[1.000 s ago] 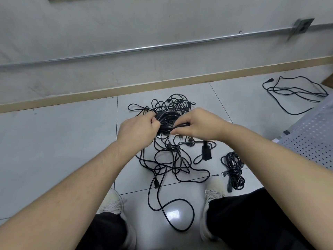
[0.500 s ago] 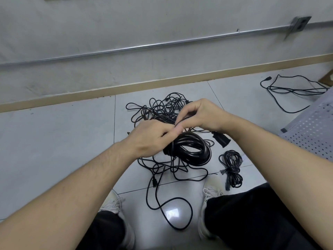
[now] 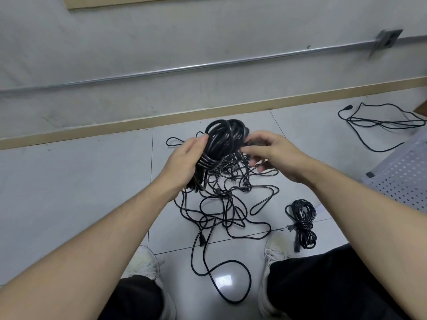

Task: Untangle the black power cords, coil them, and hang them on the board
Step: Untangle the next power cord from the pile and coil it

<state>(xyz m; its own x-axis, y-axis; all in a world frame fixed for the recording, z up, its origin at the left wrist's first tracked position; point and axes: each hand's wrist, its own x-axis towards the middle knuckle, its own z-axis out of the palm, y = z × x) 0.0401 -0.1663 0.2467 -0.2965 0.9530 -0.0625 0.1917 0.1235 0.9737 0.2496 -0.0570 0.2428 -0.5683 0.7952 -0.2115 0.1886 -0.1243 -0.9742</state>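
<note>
My left hand (image 3: pixel 184 159) grips a thick coil of black power cord (image 3: pixel 221 140), held upright above the floor with its loops standing up past my fingers. My right hand (image 3: pixel 275 151) is at the coil's right side, and its thumb and fingers pinch the cord's end there; the plug itself is mostly hidden. Below both hands a tangle of black cords (image 3: pixel 228 199) sprawls over the grey floor tiles. A small tied coil (image 3: pixel 302 220) lies on the floor to the right of the tangle.
Another loose black cord (image 3: pixel 383 122) lies at the far right near the wall's baseboard. A white perforated board (image 3: pixel 406 179) lies at the right edge. My two white shoes (image 3: pixel 145 262) stand at the bottom, one on each side of a trailing cord loop.
The coil has been swung from hanging low under my hands to standing upright in my left hand. My right hand has shifted to the coil's right side.
</note>
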